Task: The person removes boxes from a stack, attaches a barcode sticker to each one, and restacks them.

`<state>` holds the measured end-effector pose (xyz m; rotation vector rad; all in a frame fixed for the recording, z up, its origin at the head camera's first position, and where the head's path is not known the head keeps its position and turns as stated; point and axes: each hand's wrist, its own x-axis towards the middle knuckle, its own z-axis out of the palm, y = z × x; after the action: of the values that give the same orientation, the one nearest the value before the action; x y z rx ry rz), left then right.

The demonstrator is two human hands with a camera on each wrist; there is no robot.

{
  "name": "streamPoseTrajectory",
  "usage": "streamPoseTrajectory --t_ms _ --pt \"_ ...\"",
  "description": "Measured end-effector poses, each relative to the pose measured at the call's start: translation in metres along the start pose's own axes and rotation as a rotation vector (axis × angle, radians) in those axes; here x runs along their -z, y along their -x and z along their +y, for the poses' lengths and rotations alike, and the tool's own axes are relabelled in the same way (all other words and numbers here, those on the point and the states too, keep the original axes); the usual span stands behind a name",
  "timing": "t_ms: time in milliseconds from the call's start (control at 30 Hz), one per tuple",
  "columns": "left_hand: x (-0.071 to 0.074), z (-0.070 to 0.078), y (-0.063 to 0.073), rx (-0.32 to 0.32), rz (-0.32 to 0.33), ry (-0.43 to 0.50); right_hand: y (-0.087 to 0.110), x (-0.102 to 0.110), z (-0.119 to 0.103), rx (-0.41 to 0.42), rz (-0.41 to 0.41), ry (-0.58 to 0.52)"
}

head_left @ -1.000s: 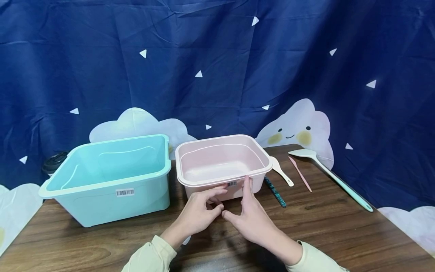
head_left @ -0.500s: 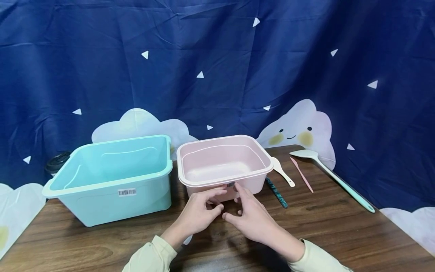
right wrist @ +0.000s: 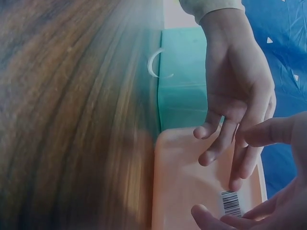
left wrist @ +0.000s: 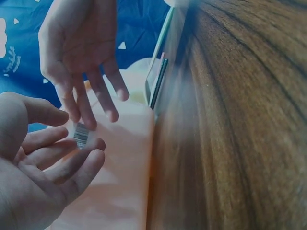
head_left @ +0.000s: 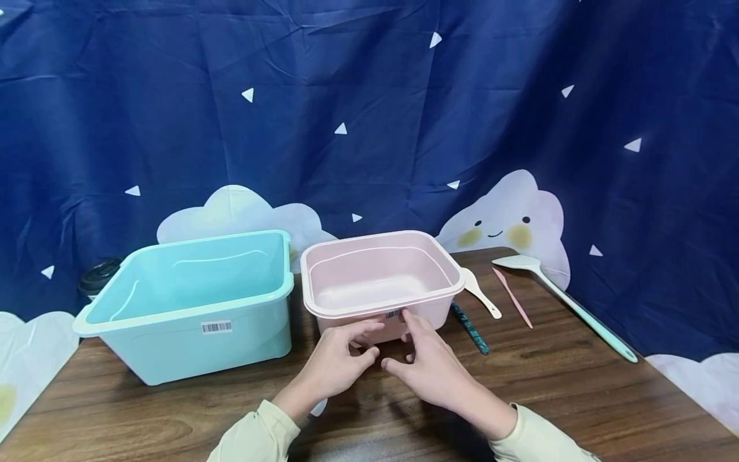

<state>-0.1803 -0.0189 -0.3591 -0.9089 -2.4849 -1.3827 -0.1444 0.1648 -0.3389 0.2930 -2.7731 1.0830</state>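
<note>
In the head view a pink plastic basin (head_left: 375,263) stands mid-table, a barcode label (head_left: 394,313) on its front wall. My left hand (head_left: 335,362) is held before that wall, fingers loosely bent with nothing between them. My right hand (head_left: 430,369) faces it from the other side, index fingertip by the label. Whether either hand touches the basin is hard to tell. The left wrist view shows my left hand (left wrist: 48,163) palm up and the right hand's fingers (left wrist: 102,96) spread. In the right wrist view both hands are around the barcode (right wrist: 231,203), gripping nothing.
Left of the basin stands a larger turquoise tub (head_left: 196,346), with a black-lidded object (head_left: 98,276) partly hidden behind it. To the right lie a white spoon (head_left: 479,295), a teal patterned stick (head_left: 470,332), a pink knife (head_left: 514,298) and a long-handled spatula (head_left: 571,308).
My right index finger has come down from the basin's rim to beside the barcode, and the fingers have bent a little. The left hand has hardly moved. The basin and utensils stay put.
</note>
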Motion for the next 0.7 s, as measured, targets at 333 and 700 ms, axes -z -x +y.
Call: streamPoseTrajectory --t_ms 333,700 --pt "0.014 0.003 -0.001 0.004 -0.049 0.004 -0.003 0.010 -0.003 0.006 -0.054 0.098" --pt "0.076 0.044 0.022 -0.044 -0.200 -0.189 -0.001 0.058 -0.014 0.199 -0.260 0.125"
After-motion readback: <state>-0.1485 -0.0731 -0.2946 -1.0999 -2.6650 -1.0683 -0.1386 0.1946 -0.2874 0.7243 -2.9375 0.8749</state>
